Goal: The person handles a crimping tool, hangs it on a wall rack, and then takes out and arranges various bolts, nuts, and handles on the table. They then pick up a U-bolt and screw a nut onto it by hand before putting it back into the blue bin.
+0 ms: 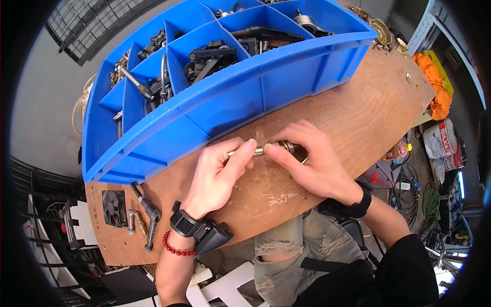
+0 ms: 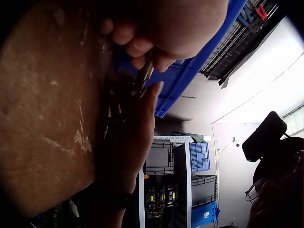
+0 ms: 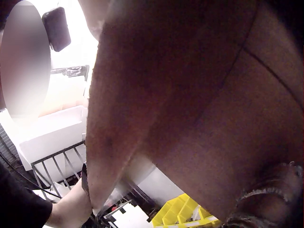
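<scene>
A brass-coloured metal bolt-like piece (image 1: 260, 151) spans the two hands above the wooden table in the head view. The left hand (image 1: 212, 176) pinches its left end between thumb and fingers. Thumb and curled fingers of the right hand (image 1: 314, 163) grip the other end, where a nut-like part (image 1: 289, 147) shows. In the left wrist view the dark metal piece (image 2: 144, 73) lies between the left hand (image 2: 180, 28) and the right hand (image 2: 126, 142). Fingers hide much of it. The right wrist view shows no held piece.
Beyond the hands stands a divided blue bin (image 1: 225, 102) of metal parts. On the wooden table (image 1: 368, 112), at the left, lie a black fan (image 1: 114, 209), bolts (image 1: 131, 222) and a dark tool (image 1: 148, 212). Orange cloth (image 1: 434, 84) hangs at the right.
</scene>
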A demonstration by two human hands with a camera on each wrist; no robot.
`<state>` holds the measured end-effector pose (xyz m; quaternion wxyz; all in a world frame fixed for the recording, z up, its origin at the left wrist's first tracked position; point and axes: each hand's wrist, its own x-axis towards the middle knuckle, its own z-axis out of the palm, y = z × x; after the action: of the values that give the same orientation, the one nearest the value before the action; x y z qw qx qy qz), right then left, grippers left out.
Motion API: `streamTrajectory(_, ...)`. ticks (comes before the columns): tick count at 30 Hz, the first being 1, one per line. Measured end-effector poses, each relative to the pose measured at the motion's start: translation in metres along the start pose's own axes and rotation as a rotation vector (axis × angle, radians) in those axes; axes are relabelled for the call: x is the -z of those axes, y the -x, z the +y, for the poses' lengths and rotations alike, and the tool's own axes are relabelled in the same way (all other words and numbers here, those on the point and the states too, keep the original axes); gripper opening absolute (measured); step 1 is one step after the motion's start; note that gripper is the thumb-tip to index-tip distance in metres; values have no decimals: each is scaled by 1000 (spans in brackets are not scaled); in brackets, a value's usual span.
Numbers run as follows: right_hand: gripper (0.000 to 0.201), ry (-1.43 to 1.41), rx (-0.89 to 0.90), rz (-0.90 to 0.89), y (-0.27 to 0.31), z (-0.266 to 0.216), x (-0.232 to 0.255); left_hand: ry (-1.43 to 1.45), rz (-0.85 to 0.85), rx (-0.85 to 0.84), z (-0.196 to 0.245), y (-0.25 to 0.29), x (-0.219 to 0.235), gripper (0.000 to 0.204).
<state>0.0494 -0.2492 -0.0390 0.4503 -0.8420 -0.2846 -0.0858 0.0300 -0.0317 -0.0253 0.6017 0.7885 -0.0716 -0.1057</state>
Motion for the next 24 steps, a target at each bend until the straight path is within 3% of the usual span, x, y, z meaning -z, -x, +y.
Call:
streamTrajectory(11,27,-401,-156,128,2,-7,-7,5,19,6,0,-1,-2,44)
streamTrajectory(14,28,-74,37,84,-1,-1,-4,42,25,-17,1,-1,-2,45)
streamTrajectory(17,29,-23,-136,-5,1,3,-1,8,13,-15,2,0,-1,45)
streamTrajectory(20,29,-251,-132,74,1,1,-6,7,7,-3,2,-1,-1,45)
streamTrajectory(24,26,-324,-24,124,-1,-5,-6,26,17,1,1,0,-1,45)
